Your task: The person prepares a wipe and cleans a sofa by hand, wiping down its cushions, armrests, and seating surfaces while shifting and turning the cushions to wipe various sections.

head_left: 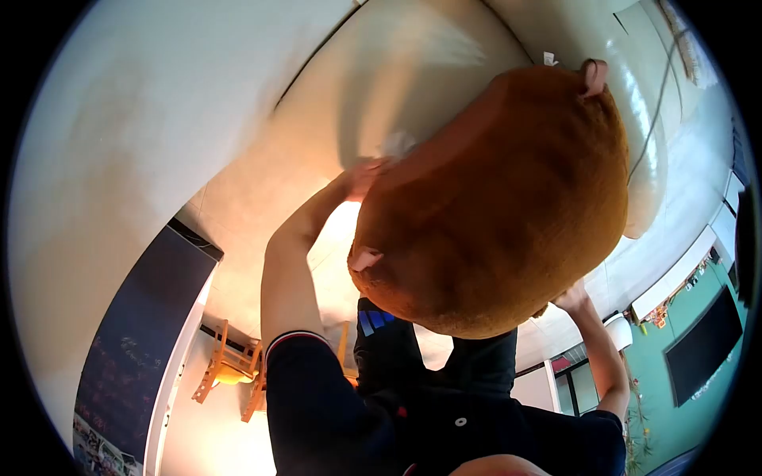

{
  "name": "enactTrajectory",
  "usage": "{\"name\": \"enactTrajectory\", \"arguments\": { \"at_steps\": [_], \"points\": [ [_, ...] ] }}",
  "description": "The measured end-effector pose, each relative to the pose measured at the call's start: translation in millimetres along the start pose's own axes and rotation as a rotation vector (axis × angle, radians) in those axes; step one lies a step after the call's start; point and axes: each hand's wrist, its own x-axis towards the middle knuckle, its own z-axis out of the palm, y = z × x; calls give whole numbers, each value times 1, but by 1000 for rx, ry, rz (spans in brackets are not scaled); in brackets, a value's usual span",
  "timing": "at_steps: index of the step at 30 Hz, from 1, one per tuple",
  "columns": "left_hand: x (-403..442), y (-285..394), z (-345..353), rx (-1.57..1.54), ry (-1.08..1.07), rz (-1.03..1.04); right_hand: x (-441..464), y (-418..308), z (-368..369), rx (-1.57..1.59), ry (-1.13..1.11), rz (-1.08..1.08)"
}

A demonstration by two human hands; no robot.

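Note:
A large, rounded brown plush toy (500,198) fills the middle of the head view, held up in front of my legs. Small pinkish tabs stick out at its left end and its upper right corner. My left hand (365,179) presses on its left side, with the fingertips partly hidden at the edge. Low on the right side, my right hand (573,297) grips it beside a small dark bit; its fingers are partly hidden behind the plush.
Pale sofa-like upholstery (429,63) lies beyond the toy. A dark board (143,333) stands at left, near wooden chairs (230,369). On the right, a dark screen (703,347) hangs on a green wall, and a thin cable (659,107) runs down.

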Motion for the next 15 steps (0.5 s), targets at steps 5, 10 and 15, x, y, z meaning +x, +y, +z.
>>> {"name": "enactTrajectory", "arguments": {
  "at_steps": [5, 10, 15],
  "points": [
    [-219, 71, 77, 504, -312, -572, 45, -28, -32, -311, 156, -257],
    [-336, 223, 169, -80, -116, -1799, 118, -86, -73, -396, 152, -348],
    [-276, 328, 254, -310, 264, -1705, 265, -142, -105, -350, 280, -297]
  ]
}}
